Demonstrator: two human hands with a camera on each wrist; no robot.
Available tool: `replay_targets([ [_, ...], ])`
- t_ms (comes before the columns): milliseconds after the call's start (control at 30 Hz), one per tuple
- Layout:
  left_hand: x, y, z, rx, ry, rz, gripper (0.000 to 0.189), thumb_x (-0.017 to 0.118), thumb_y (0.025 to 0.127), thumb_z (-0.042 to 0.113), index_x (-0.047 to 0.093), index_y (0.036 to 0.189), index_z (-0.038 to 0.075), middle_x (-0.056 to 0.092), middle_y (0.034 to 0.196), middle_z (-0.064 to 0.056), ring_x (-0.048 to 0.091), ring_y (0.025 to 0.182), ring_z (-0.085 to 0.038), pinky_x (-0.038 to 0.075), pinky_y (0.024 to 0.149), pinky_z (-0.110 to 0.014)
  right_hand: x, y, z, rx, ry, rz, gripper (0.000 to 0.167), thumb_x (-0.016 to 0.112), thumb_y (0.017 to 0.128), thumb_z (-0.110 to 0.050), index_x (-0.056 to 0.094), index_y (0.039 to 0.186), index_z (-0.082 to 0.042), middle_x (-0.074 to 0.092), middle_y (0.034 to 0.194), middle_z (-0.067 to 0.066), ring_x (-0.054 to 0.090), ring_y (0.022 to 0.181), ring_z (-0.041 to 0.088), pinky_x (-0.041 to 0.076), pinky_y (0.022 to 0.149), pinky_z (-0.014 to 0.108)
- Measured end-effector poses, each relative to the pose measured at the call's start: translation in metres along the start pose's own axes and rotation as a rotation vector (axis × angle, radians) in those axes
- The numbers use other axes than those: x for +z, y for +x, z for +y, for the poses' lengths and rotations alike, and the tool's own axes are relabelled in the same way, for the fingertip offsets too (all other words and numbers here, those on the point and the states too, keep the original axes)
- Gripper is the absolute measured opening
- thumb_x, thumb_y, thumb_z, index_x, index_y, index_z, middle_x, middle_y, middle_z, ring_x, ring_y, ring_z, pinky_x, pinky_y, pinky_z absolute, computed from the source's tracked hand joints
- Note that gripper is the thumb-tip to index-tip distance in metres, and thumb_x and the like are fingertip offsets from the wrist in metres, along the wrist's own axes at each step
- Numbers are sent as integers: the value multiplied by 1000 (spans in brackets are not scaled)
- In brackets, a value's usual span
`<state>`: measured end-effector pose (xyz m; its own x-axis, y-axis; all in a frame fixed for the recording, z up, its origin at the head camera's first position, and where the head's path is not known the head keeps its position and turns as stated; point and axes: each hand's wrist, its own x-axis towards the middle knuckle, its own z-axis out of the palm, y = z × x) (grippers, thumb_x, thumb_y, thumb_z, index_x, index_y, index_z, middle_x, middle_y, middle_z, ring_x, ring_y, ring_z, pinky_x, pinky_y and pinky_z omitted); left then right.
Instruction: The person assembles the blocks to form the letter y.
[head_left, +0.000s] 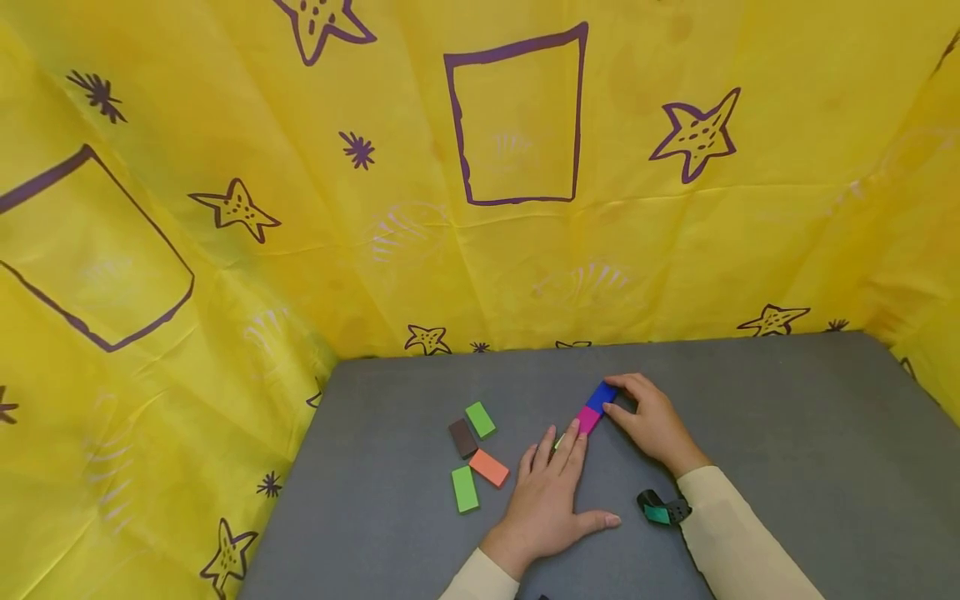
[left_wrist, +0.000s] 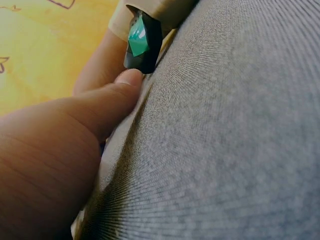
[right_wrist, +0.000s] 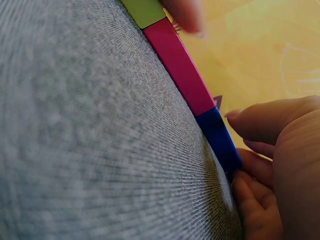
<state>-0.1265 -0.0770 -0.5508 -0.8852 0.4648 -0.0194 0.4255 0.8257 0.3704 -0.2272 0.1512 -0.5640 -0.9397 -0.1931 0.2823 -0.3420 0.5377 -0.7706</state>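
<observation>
A blue block [head_left: 602, 397], a pink block [head_left: 588, 420] and a light green block [right_wrist: 144, 12] lie end to end in a slanting row. My right hand [head_left: 654, 421] holds the blue block at the row's far end, its index finger at the outer end and its thumb along the side. My left hand [head_left: 546, 500] lies palm down with fingers stretched over the light green block, which is mostly hidden beneath them in the head view. The left thumb [left_wrist: 112, 102] points out sideways, away from the blocks.
Left of the hands lie two green blocks [head_left: 481, 419] [head_left: 465, 489], a dark brown block [head_left: 462, 438] and an orange block [head_left: 489, 468]. A black strap with a green patch [head_left: 657, 510] sits by the right sleeve. Yellow patterned cloth [head_left: 517, 275] hangs behind the grey table [head_left: 390, 533].
</observation>
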Motion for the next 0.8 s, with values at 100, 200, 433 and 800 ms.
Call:
replay_targets([
  [100,0,1,-1,-16,-145,45,110,62,94,82,16,177,25,-3,182,8,2,165,-32,20,122,-69,-1,-2,0,-1,10,5,45,78,101,-4,65,143,4,62,141,23,58,132,43,44,112,61],
  [200,0,2,-4,-42,-346,121,105,69,97,72,18,177,25,1,182,6,5,165,-32,18,119,-75,-2,-5,0,-12,22,21,46,78,101,-6,64,144,4,61,143,23,58,133,42,45,111,60],
  [433,-1,3,-9,-47,-678,324,86,74,105,38,27,175,20,28,177,1,26,159,-30,26,117,-74,-4,-20,-6,-42,57,59,47,78,103,-11,65,146,-1,61,145,18,56,135,38,39,115,26],
  [800,-9,0,-17,80,-966,501,55,43,118,20,31,170,7,43,167,-16,39,151,-43,39,114,-61,-2,-48,-29,-44,56,2,56,80,102,-21,61,152,-4,54,156,18,47,146,43,35,116,69],
])
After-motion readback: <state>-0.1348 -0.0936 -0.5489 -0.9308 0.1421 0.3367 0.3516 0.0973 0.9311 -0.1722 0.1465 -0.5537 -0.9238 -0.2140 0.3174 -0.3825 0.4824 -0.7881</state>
